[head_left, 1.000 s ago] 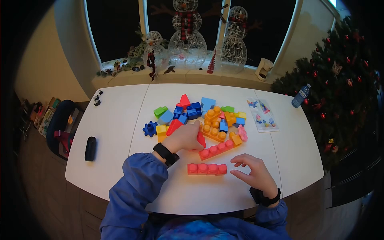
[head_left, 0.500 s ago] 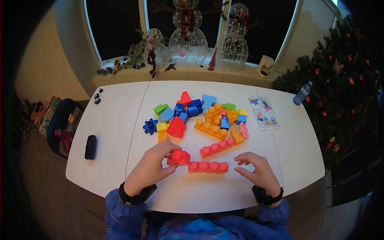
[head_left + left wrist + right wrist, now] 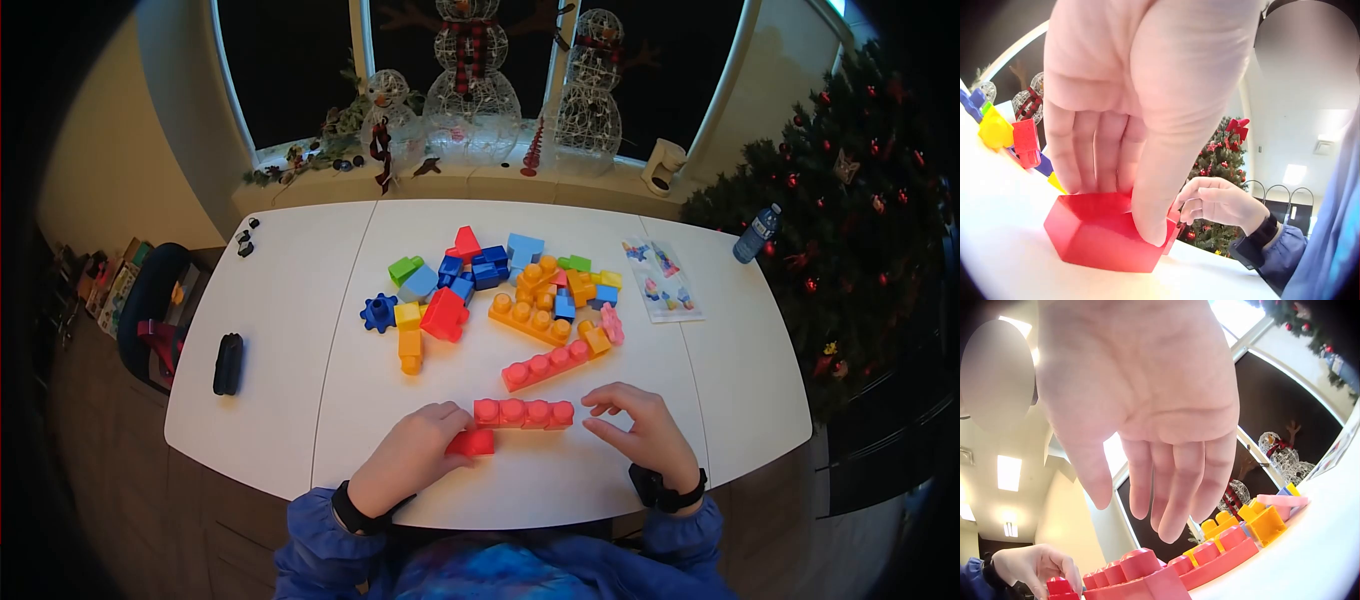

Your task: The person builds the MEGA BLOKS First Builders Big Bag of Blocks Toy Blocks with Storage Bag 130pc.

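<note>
My left hand grips a red building block between thumb and fingers, low at the tabletop. In the head view that block overlaps the near left end of a pink four-stud block. To the right, my right hand hovers with loosely bent fingers and holds nothing; its fingertips are close to the pink block's right end. A second pink four-stud block lies slanted just beyond. In the right wrist view the right palm hangs over both pink blocks.
Several loose blocks lie behind, among them a red block, an orange row block and a blue gear piece. A picture sheet and a water bottle are at the right. A black case lies left.
My left hand took a red block from the pile, drew it toward me and lowered it beside the nearer pink block. My right hand stayed almost still.
</note>
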{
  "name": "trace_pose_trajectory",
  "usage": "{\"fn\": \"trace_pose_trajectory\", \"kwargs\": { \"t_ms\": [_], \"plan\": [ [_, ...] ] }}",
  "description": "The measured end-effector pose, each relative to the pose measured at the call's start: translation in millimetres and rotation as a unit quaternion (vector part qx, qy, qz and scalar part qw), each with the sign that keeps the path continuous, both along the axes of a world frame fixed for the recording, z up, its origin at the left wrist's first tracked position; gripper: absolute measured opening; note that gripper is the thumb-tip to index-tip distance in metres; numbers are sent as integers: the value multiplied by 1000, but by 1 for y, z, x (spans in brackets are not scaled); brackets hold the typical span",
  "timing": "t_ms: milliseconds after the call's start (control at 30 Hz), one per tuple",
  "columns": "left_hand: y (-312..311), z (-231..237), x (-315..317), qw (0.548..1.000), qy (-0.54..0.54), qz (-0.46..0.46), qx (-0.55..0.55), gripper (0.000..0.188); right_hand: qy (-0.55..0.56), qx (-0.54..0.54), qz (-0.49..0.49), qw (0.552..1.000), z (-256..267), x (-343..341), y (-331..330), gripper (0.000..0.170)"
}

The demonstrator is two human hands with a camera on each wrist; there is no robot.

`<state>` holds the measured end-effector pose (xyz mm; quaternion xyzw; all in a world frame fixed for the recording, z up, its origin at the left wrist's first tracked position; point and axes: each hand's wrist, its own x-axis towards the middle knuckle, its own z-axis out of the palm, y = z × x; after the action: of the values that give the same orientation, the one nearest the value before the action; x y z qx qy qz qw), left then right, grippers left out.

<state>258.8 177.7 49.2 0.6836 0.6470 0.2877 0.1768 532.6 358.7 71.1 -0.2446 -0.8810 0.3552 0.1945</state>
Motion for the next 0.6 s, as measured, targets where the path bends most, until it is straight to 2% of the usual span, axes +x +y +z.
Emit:
{"fn": "trace_pose_trajectory", "kwargs": {
  "t_ms": [233,333,533,600],
  "plan": [
    [1,-7,-2,998,50,21,20,41,0,-6,1,1000,1,0,0,24],
    [0,3,2,997,71,32,-23,37,-8,-10,3,1000,3,-1,-1,24],
    [-1,21,-16,995,18,98,7,36,-8,-4,1,1000,1,1,0,24],
    [11,23,-33,989,66,107,73,37,-6,4,4,1000,2,0,1,24]
  ]
}}
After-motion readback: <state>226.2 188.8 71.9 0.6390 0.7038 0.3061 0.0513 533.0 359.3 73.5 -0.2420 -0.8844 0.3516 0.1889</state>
